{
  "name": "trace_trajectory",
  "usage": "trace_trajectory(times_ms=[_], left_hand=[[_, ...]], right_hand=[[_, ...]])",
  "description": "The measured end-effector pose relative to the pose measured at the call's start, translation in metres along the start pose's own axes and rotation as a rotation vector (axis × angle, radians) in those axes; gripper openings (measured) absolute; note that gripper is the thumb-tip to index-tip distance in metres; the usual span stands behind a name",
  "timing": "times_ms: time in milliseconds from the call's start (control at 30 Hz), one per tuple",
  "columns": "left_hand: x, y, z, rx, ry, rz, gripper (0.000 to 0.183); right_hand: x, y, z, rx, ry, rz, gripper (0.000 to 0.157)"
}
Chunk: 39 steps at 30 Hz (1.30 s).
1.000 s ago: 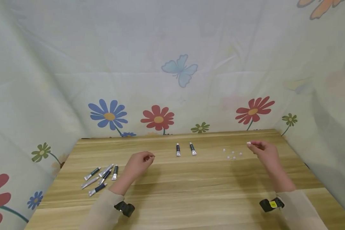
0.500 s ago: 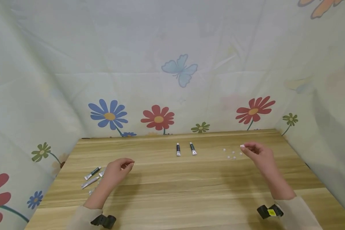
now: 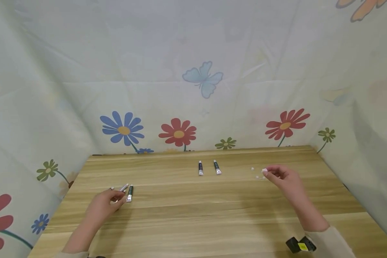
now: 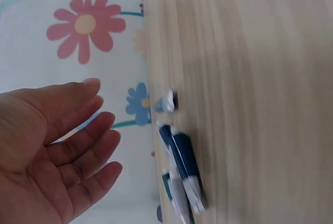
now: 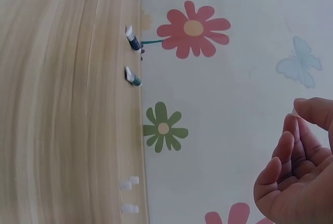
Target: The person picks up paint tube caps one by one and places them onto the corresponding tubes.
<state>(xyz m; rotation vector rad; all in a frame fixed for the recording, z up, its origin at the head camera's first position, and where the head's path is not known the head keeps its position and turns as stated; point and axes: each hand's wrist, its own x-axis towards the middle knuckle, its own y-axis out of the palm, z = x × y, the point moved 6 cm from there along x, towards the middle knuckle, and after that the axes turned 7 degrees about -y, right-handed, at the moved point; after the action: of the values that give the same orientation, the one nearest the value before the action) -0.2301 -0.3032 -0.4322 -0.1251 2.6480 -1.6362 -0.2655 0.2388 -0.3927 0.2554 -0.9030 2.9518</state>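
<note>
L hand (image 3: 101, 205): positioned over pile of tubes (image 4: 190, 164), L side of table (image 3: 193, 218); fingers loosely bent, tips slightly apart, grip unloaded. Contact w/ pile: cannot tell. Green tube (image 3: 130, 193) lies just beside hand. R hand (image 3: 285, 179): thumb & index tips together, pinching wht cap (image 3: 264, 171) above loose caps (image 5: 126, 185), R side of table. Two more tubes (image 3: 200, 168), approx. ctr., lie near rear edge, apart from ea. other.

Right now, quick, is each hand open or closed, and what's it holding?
Left hand: open, holding nothing, near the small tubes.
Right hand: closed, pinching a small white piece.
</note>
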Motion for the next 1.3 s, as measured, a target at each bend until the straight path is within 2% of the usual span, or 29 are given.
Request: trace_trajectory(times_ms=[267,467,633,833,933,1300], left_hand=[[-0.004,0.001,0.03,0.064,-0.037,0.037,0.027],[-0.004,0.006,0.047,0.093,-0.049,0.047,0.026],[-0.005,0.01,0.057,0.085,-0.051,0.054,0.027],[-0.006,0.01,0.061,0.078,-0.07,0.072,0.024],[-0.007,0.011,0.061,0.087,-0.056,0.076,0.022],[-0.006,0.012,0.06,0.117,-0.035,0.081,0.014]], right_hand=[[-0.006,0.013,0.003,0.045,-0.013,0.036,0.032],[-0.008,0.023,0.004,0.056,0.01,0.071,0.031],[-0.009,0.031,0.007,0.061,-0.005,0.084,0.029],[-0.009,0.037,0.011,0.069,-0.049,0.09,0.025],[-0.009,0.04,0.012,0.081,-0.063,0.098,0.024],[-0.006,0.046,0.013,0.096,-0.058,0.118,0.026]])
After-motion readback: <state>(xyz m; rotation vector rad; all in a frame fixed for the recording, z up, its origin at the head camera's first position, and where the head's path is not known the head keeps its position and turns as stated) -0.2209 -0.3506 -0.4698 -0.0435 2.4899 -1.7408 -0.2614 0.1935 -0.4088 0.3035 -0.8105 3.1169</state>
